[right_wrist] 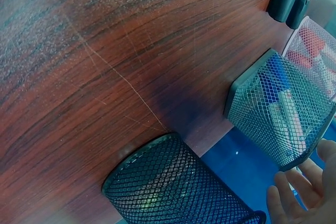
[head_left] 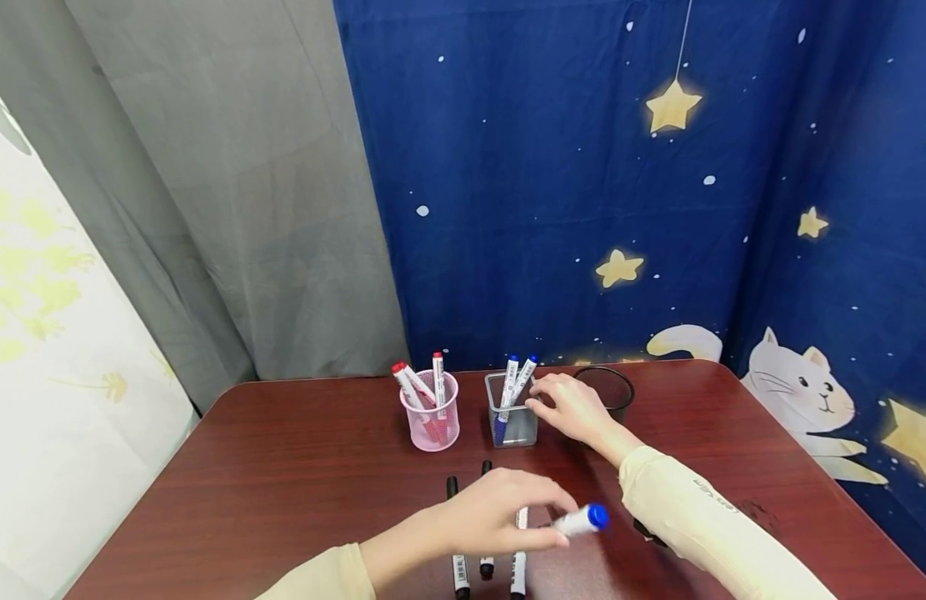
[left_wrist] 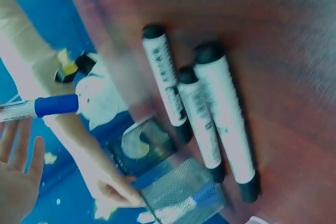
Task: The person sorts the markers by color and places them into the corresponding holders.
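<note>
My left hand point(head_left: 500, 512) pinches a blue-capped whiteboard marker point(head_left: 578, 522) between thumb and fingers, its blue end pointing right. The marker is above the table. My right hand point(head_left: 575, 408) is at the right side of a square grey mesh pen holder point(head_left: 518, 429), fingers at its rim; nothing is visibly held in it. Two blue markers point(head_left: 510, 383) stand leaning inside that holder. In the right wrist view the fingertips point(right_wrist: 312, 174) are by the holder's rim. Beneath and beside the left hand lie three black-capped markers point(left_wrist: 223, 124) on the table.
A pink round mesh holder point(head_left: 432, 437) with red markers point(head_left: 438, 379) stands left of the grey one. To the right, partly behind the right arm, is a black round mesh holder point(right_wrist: 178, 187). The brown table point(head_left: 305, 467) backs onto a blue curtain point(head_left: 508, 208).
</note>
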Action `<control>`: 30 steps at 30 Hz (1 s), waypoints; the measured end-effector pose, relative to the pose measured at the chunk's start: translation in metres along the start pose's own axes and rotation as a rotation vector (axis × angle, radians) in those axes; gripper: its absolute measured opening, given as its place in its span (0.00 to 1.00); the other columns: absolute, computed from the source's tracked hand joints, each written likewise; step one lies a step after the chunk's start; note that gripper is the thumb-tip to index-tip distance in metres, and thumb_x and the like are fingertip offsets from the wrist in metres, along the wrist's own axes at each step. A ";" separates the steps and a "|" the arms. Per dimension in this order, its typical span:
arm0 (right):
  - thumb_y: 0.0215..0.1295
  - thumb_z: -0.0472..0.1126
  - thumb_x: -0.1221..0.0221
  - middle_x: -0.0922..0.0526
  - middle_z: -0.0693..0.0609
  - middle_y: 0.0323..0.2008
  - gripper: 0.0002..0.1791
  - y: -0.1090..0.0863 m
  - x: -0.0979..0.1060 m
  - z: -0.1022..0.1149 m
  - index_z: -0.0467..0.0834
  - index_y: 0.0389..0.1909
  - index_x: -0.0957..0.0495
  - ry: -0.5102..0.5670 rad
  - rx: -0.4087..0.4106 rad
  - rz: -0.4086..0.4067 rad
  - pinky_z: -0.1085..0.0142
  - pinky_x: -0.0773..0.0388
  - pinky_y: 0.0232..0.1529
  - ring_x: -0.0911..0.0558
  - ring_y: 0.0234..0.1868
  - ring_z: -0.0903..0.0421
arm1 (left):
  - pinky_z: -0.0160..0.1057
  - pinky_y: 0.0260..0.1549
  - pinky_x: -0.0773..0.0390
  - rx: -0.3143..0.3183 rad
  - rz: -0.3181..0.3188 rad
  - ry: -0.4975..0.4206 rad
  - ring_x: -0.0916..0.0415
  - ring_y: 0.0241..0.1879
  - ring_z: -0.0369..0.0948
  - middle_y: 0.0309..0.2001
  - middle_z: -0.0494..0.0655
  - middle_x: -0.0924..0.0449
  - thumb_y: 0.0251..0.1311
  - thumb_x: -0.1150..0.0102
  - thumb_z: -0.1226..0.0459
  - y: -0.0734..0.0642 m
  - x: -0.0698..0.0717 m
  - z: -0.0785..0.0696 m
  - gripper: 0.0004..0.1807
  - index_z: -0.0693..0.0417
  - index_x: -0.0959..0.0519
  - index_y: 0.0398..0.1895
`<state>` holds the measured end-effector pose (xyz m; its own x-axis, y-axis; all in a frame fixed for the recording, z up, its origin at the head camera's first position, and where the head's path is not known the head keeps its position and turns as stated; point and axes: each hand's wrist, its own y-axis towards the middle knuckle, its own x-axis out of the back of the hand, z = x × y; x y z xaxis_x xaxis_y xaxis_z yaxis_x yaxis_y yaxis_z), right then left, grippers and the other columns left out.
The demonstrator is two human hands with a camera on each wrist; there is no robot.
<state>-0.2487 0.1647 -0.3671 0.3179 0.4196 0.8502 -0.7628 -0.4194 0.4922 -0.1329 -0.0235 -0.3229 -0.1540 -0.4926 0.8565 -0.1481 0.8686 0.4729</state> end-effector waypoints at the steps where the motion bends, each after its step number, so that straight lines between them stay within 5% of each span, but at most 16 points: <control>1: 0.56 0.48 0.42 0.21 0.49 0.38 0.12 0.000 0.000 0.000 0.44 0.35 0.20 0.000 0.003 -0.002 0.56 0.27 0.36 0.23 0.40 0.53 | 0.20 0.38 0.35 0.010 -0.030 -0.036 0.32 0.35 0.21 0.35 0.36 0.24 0.53 0.41 0.61 0.001 0.003 0.001 0.11 0.52 0.25 0.40; 14: 0.52 0.46 0.39 0.21 0.52 0.35 0.12 0.000 -0.002 -0.001 0.44 0.34 0.21 0.023 -0.027 0.003 0.56 0.27 0.34 0.23 0.38 0.53 | 0.34 0.37 0.27 0.322 -0.245 -0.393 0.25 0.34 0.33 0.32 0.44 0.22 0.52 0.41 0.69 0.010 0.040 0.016 0.09 0.58 0.24 0.38; 21: 0.49 0.44 0.39 0.23 0.55 0.28 0.08 0.001 -0.004 -0.002 0.47 0.32 0.21 -0.015 -0.004 -0.022 0.58 0.28 0.28 0.26 0.31 0.56 | 0.36 0.36 0.27 0.464 -0.297 -0.382 0.24 0.33 0.40 0.34 0.52 0.23 0.53 0.43 0.71 0.019 0.064 0.012 0.11 0.65 0.26 0.40; 30: 0.54 0.47 0.40 0.22 0.54 0.33 0.10 0.000 -0.003 0.000 0.47 0.33 0.20 0.009 -0.007 -0.016 0.59 0.27 0.32 0.24 0.33 0.58 | 0.39 0.37 0.26 0.506 -0.329 -0.401 0.24 0.36 0.46 0.36 0.57 0.23 0.54 0.45 0.72 0.022 0.070 0.030 0.11 0.69 0.27 0.41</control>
<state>-0.2497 0.1637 -0.3693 0.3247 0.4333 0.8407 -0.7617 -0.4071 0.5040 -0.1765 -0.0403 -0.2586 -0.3555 -0.7905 0.4988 -0.6677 0.5882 0.4563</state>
